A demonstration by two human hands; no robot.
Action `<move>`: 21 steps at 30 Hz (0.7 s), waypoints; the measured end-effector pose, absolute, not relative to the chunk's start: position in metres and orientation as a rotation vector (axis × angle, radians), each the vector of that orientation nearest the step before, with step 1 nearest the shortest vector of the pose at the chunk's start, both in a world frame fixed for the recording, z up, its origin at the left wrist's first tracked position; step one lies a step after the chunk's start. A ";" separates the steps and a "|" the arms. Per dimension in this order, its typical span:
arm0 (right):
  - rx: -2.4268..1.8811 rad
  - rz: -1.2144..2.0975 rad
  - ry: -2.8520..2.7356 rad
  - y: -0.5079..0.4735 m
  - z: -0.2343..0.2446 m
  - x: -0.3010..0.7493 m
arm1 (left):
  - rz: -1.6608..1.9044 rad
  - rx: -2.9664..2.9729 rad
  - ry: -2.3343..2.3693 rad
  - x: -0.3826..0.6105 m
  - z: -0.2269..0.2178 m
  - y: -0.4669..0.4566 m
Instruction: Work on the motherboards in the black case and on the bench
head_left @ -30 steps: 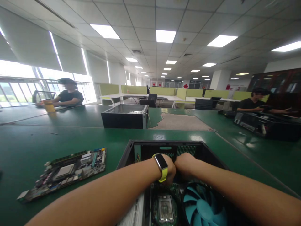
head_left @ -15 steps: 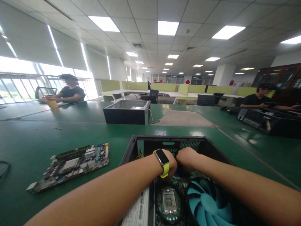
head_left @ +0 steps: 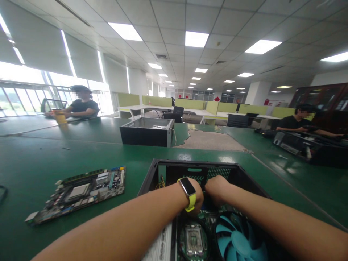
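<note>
Both my hands reach down into an open black computer case (head_left: 152, 175) on the green table. My left hand (head_left: 198, 201), with a yellow-strapped watch on the wrist, and my right hand (head_left: 216, 188) sit side by side at the far end of the case, fingers curled downward and hidden. Inside the case lie a green motherboard with a bare CPU socket (head_left: 193, 241) and a blue fan (head_left: 239, 239). What the fingers touch cannot be seen.
A loose motherboard (head_left: 78, 192) lies on the table (head_left: 32, 163) to my left. Another open case (head_left: 146, 132) stands further back. One person sits at the far left (head_left: 80, 107), another at the far right (head_left: 296, 121) beside a third case (head_left: 304, 146).
The view has shifted slightly; both hands stay together at the far end of the case with barely any movement.
</note>
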State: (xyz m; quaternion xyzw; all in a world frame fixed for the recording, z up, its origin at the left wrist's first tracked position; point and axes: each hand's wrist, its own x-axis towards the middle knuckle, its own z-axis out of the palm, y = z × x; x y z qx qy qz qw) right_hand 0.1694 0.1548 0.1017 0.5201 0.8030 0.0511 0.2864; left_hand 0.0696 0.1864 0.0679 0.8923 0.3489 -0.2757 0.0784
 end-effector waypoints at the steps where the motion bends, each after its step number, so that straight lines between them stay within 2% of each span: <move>1: 1.394 0.138 2.140 0.155 0.102 0.169 | -0.910 2.647 1.048 0.070 0.070 0.185; 10: 1.423 0.128 2.100 0.157 0.102 0.170 | -0.957 2.661 1.024 0.074 0.096 0.168; 14: 1.473 0.119 2.147 0.154 0.118 0.170 | -0.840 2.747 0.959 0.063 0.139 0.159; 16: 1.502 0.070 2.234 0.142 0.138 0.172 | -0.668 2.779 0.887 0.044 0.169 0.153; 18: 1.476 -0.084 2.393 0.119 0.160 0.175 | -0.343 2.774 0.756 0.014 0.194 0.141; 21: 1.290 -0.435 2.714 0.070 0.177 0.183 | 0.261 2.700 0.609 -0.046 0.201 0.114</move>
